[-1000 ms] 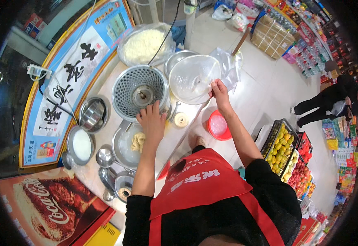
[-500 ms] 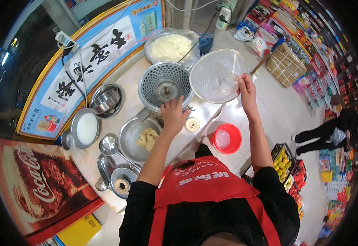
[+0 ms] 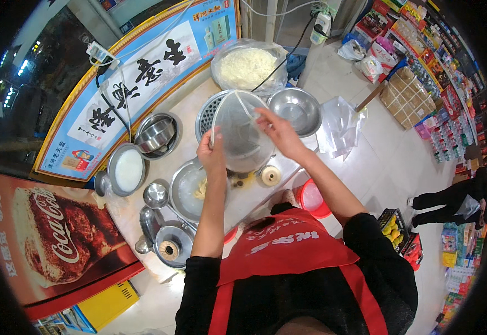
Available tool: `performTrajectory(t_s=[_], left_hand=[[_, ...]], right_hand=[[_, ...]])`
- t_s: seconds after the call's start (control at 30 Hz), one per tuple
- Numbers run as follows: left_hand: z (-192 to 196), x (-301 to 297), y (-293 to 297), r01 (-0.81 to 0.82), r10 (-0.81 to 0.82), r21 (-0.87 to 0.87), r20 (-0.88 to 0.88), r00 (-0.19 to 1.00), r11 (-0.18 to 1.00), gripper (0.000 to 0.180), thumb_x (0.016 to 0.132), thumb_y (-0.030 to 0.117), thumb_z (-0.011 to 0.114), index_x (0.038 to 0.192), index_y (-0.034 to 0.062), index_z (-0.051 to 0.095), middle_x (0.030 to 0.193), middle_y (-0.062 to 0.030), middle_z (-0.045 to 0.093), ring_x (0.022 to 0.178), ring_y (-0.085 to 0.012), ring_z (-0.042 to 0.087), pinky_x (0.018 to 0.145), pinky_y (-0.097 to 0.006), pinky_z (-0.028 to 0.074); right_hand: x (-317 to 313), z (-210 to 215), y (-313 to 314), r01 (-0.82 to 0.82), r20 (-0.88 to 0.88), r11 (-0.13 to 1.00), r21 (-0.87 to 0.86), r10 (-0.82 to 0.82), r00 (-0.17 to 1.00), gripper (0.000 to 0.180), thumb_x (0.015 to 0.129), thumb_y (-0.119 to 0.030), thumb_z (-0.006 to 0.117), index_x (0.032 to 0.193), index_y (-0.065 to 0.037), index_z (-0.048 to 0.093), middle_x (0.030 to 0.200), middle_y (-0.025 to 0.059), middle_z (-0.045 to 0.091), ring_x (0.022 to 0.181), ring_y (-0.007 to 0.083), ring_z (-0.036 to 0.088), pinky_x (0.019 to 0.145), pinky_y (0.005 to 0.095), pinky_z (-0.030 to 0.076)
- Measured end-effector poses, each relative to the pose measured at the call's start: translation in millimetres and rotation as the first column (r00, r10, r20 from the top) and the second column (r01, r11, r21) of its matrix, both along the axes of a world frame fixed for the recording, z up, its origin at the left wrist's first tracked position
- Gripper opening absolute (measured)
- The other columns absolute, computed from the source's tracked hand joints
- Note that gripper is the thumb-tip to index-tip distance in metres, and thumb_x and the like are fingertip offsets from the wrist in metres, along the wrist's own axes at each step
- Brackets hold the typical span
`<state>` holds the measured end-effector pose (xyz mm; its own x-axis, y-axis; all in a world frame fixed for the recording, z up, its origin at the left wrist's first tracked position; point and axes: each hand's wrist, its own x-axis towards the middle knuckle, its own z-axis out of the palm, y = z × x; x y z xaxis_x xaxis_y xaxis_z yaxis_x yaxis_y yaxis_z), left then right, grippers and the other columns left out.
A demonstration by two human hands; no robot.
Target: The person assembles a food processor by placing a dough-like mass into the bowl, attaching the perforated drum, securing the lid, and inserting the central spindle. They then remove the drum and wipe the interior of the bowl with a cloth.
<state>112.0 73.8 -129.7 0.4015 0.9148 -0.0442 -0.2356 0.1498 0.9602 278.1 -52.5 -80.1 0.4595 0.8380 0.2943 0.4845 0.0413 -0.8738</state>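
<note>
My left hand (image 3: 212,151) is closed on the left rim of a clear round plastic cover (image 3: 243,142), held tilted above the table. My right hand (image 3: 280,134) has its fingers curled at the cover's upper right edge, by a pale strip on it. Behind the cover, a grey metal drum with a perforated wall (image 3: 205,114) shows only in part. Below my left hand, a steel bowl (image 3: 177,192) holds a lump of dough (image 3: 200,190), partly hidden by my wrist. A round beige part with a hole (image 3: 270,175) lies on the table below the cover.
Right of the drum are a steel basin (image 3: 299,109) and a clear plastic bag (image 3: 341,127). A bag-lined basin of pale shreds (image 3: 249,67) stands behind. Leftward are a bowl of white liquid (image 3: 128,172), stacked pans (image 3: 157,135) and a ladle (image 3: 156,195). A red bucket (image 3: 317,207) stands on the floor.
The cover has moved left, from beside the drum to in front of it. My left hand has left the drum's rim and taken the cover's left rim. The steel basin has come into sight.
</note>
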Motion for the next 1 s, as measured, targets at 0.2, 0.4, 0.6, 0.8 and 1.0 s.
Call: performTrajectory(t_s=[0.2, 0.4, 0.6, 0.8, 1.0], left_hand=[[-2.0, 2.0, -3.4, -0.065, 0.073, 0.216, -0.030, 0.997, 0.974, 0.027, 0.093, 0.012, 0.061, 0.118, 0.0014, 0.065, 0.099, 0.0002, 0.065, 0.078, -0.0033, 0.053, 0.070, -0.018, 0.043], [15.5, -2.0, -2.9, -0.020, 0.017, 0.034, 0.076, 0.997, 0.999, 0.030, 0.095, 0.014, 0.060, 0.123, 0.0042, 0.061, 0.105, 0.0004, 0.065, 0.065, -0.0007, 0.045, 0.053, -0.016, 0.035], [22.4, -12.3, 8.4, 0.016, 0.004, -0.112, 0.181, 0.983, 0.994, 0.035, 0.096, 0.020, 0.061, 0.128, 0.0101, 0.056, 0.110, -0.0003, 0.065, 0.060, -0.0018, 0.043, 0.045, -0.017, 0.030], [25.2, -8.7, 6.8, 0.057, -0.029, -0.150, 0.183, 0.983, 0.987, 0.035, 0.096, 0.023, 0.061, 0.128, 0.0111, 0.056, 0.111, -0.0011, 0.065, 0.061, -0.0019, 0.044, 0.045, -0.017, 0.029], [28.9, -5.9, 7.2, 0.117, -0.104, -0.053, 0.205, 0.973, 0.992, 0.035, 0.097, 0.024, 0.060, 0.128, 0.0075, 0.058, 0.110, -0.0039, 0.066, 0.072, -0.0048, 0.052, 0.058, -0.019, 0.041]], right_hand=[[-33.5, -38.0, 21.6, 0.067, 0.716, 0.984, -0.163, 0.071, 0.694, 0.036, 0.083, -0.014, 0.064, 0.118, -0.010, 0.063, 0.121, 0.0167, 0.056, 0.111, 0.0339, 0.052, 0.096, 0.0400, 0.043], [-7.5, -31.2, 13.3, 0.026, 0.447, 0.999, 0.038, -0.041, 0.894, 0.025, 0.082, -0.009, 0.064, 0.107, -0.008, 0.067, 0.118, 0.0159, 0.056, 0.110, 0.0353, 0.052, 0.095, 0.0420, 0.042], [7.4, -41.4, -13.4, 0.280, 0.118, 0.960, 0.014, -0.280, 0.953, 0.039, 0.087, -0.004, 0.060, 0.125, -0.006, 0.052, 0.109, 0.0160, 0.058, 0.093, 0.0288, 0.058, 0.084, 0.0366, 0.048], [0.7, -56.1, -18.3, 0.263, -0.286, 0.956, -0.128, -0.290, 0.913, 0.032, 0.092, -0.012, 0.061, 0.123, -0.009, 0.056, 0.094, 0.0010, 0.058, 0.072, 0.0073, 0.052, 0.063, 0.0241, 0.045], [4.0, -38.4, -31.3, 0.140, -0.674, 0.990, 0.000, -0.103, 0.731, 0.012, 0.096, -0.015, 0.059, 0.107, -0.013, 0.061, 0.074, -0.0071, 0.055, 0.064, 0.0022, 0.047, 0.055, 0.0190, 0.036]])
